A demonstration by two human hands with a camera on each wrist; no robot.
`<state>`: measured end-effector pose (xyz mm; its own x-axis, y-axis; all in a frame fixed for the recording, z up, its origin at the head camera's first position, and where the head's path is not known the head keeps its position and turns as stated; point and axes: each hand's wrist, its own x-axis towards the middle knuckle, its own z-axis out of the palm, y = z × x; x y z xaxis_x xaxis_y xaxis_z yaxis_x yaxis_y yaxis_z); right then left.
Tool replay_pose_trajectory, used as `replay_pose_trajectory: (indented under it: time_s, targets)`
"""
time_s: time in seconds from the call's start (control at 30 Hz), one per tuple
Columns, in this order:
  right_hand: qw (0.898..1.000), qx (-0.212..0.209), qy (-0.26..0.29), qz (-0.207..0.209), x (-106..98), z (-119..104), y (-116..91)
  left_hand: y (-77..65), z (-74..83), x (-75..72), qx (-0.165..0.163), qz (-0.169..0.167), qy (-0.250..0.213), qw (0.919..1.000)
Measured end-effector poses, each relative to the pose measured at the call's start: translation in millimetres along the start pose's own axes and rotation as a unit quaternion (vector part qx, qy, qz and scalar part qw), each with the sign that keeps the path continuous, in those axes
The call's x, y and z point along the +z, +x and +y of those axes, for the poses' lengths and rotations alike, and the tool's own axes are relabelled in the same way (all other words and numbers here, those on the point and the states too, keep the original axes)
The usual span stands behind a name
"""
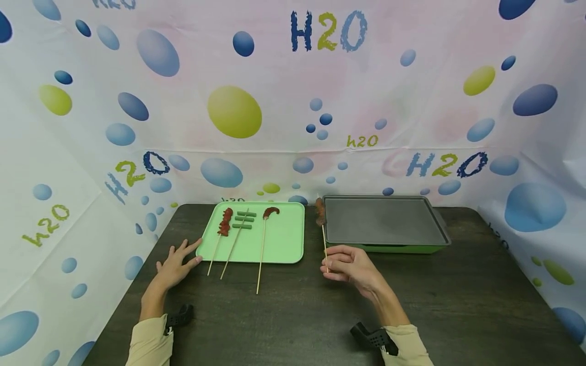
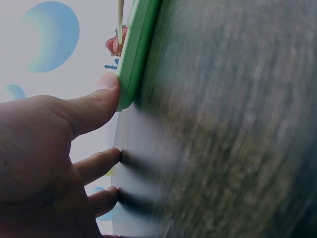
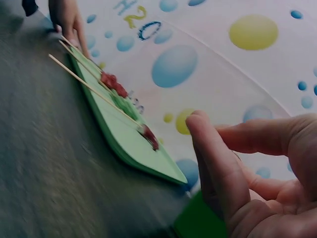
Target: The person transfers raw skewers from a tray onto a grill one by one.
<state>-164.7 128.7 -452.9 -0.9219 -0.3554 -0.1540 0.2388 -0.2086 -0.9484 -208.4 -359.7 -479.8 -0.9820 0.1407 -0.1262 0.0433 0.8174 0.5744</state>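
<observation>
My right hand [image 1: 350, 267] pinches the lower stick of a skewer [image 1: 324, 241] between thumb and fingers. Its browned piece of food [image 1: 320, 212] points away from me, overlapping the left rim of a dark griddle [image 1: 384, 221] with a green base. In the right wrist view the pinched stick is hidden behind the fingers [image 3: 218, 168]. On the left, my left hand [image 1: 174, 267] has its fingers spread, touching the near left corner of a light green tray [image 1: 286, 246]. The left wrist view shows the thumb [image 2: 96, 104] against the tray's edge [image 2: 136, 54].
Three skewers lie on the tray, sticks jutting over its near edge: one with red chunks [image 1: 225, 222], one with green pieces [image 1: 244, 219], one with a curled dark red piece [image 1: 270, 212]. A patterned curtain [image 1: 274, 101] hangs behind the dark table [image 1: 274, 325].
</observation>
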Motion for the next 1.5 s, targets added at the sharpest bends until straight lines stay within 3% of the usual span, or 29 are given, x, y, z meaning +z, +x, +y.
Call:
replay_pose_trajectory:
  time_s: [0.7,1.37,1.5]
  targets:
    - [1.0,0.012,0.008,0.025,-43.4,-6.8,-8.6,2.5,-3.0,1.3,0.005,-0.001,0.0,1.0]
    - [1.0,0.019,-0.009,0.013,-51.3,-3.3,-7.5,2.0,-2.6,-0.5,0.011,0.0,0.002,0.9999]
    - [0.999,0.011,-0.037,0.037,-51.5,-6.8,-10.7,3.1,-3.2,0.8,0.007,-0.003,0.003,1.0]
